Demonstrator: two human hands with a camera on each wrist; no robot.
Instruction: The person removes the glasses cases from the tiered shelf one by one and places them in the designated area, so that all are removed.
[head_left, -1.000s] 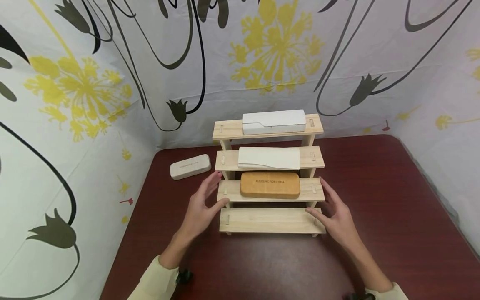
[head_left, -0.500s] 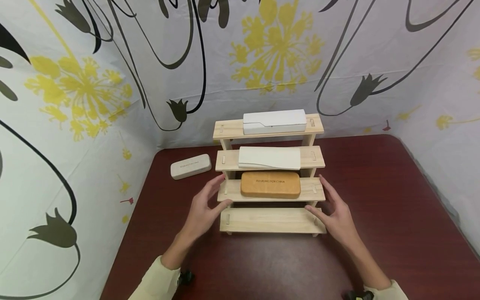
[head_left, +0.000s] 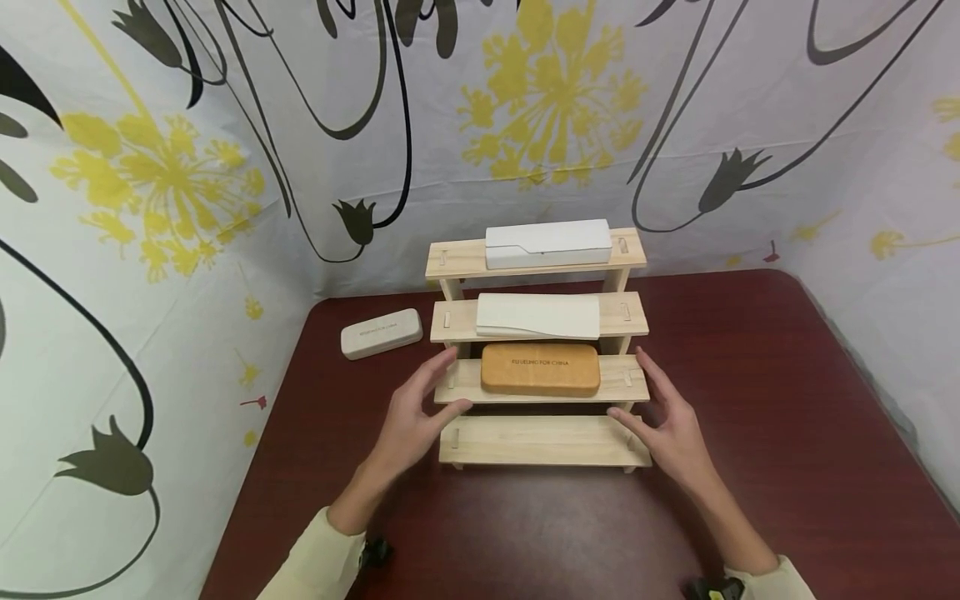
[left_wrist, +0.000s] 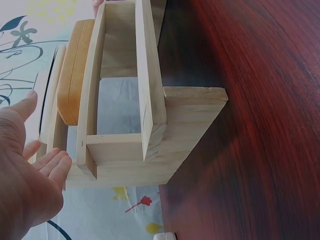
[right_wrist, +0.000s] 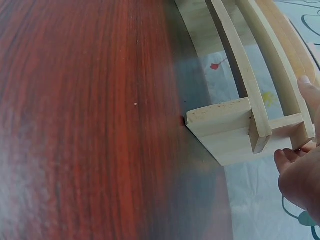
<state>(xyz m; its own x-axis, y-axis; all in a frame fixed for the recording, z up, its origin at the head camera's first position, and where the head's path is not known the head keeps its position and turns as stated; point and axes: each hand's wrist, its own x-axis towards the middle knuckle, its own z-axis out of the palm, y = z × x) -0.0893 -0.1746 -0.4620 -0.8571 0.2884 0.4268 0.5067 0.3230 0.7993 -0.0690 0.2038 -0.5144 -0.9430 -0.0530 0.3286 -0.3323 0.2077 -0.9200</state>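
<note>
A four-tier stepped wooden rack (head_left: 457, 379) stands on a dark red table (head_left: 750, 400). Its top tier carries a white case (head_left: 547, 243), the second a cream case (head_left: 537, 316), the third a tan case (head_left: 540, 369); the lowest tier (head_left: 540, 440) is bare. My left hand (head_left: 431, 396) is open at the rack's left end, thumb by the third tier's front corner. At the right end my right hand (head_left: 651, 398) is open too. Neither holds anything. The left wrist view shows the left hand (left_wrist: 30, 170) just beside the rack's side (left_wrist: 150, 125); the right hand (right_wrist: 300, 175) flanks the rack (right_wrist: 235, 125).
A beige case (head_left: 380, 332) lies on the table left of the rack, near the wall. Patterned fabric walls (head_left: 187, 208) close in the back and both sides. The table's front edge runs under my forearms.
Both hands have edged slightly inward and forward toward the rack's ends; the left thumb now reaches the third tier's corner. The rack and cases have not moved.
</note>
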